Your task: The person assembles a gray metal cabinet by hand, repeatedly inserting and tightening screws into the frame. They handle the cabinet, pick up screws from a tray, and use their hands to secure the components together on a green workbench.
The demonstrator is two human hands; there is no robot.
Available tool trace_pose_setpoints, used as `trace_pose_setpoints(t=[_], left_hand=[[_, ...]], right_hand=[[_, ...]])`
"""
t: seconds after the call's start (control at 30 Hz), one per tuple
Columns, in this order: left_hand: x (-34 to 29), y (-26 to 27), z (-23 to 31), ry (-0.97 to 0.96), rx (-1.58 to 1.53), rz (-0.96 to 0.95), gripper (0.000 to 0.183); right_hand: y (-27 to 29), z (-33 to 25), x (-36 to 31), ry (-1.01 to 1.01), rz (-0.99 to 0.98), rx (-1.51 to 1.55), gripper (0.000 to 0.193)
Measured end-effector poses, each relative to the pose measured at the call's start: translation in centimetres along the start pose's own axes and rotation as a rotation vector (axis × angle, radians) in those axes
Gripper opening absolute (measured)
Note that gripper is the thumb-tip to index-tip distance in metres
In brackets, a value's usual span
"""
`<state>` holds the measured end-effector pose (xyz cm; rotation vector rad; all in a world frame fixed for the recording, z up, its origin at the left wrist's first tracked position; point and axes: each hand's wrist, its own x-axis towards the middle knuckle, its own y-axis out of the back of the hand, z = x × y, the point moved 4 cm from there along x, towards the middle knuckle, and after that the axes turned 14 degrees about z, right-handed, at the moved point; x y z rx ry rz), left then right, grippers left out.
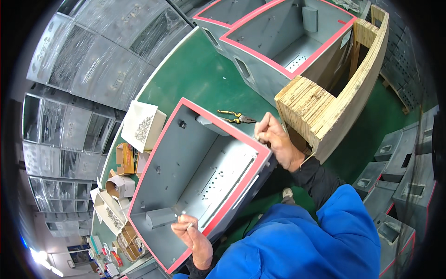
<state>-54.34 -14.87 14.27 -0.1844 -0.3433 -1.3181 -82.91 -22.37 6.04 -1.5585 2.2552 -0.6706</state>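
Note:
A grey metal enclosure box (174, 156) with a red-pink strip around its rim lies open side up in front of me. Above its near left end my left hand (194, 238) is closed in a pinch, with a tiny pale piece at the fingertips. My right hand (278, 142) is also closed, thumb against fingers, by the far right corner of the rim. What it pinches is too small to make out. Beyond that corner a pair of pliers (238, 116) with yellow-and-black handles rests on the green tabletop (193, 69).
White bins (158, 122) of small metal parts and opened cardboard boxes (124, 187) line the left side. More red-rimmed enclosures (260, 69) stand at the far side, beside a plywood frame (320, 109). Wrapped stacks (93, 60) rise at left; grey housings (388, 195) sit at right.

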Motion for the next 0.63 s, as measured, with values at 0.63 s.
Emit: trace_pose_setpoints(t=[0.63], left_hand=[[-0.3,0.7,-0.2,-0.009,0.467,0.207,0.028]], right_hand=[[0.2,1.6,-1.3,0.124,-0.296,0.275,0.014]])
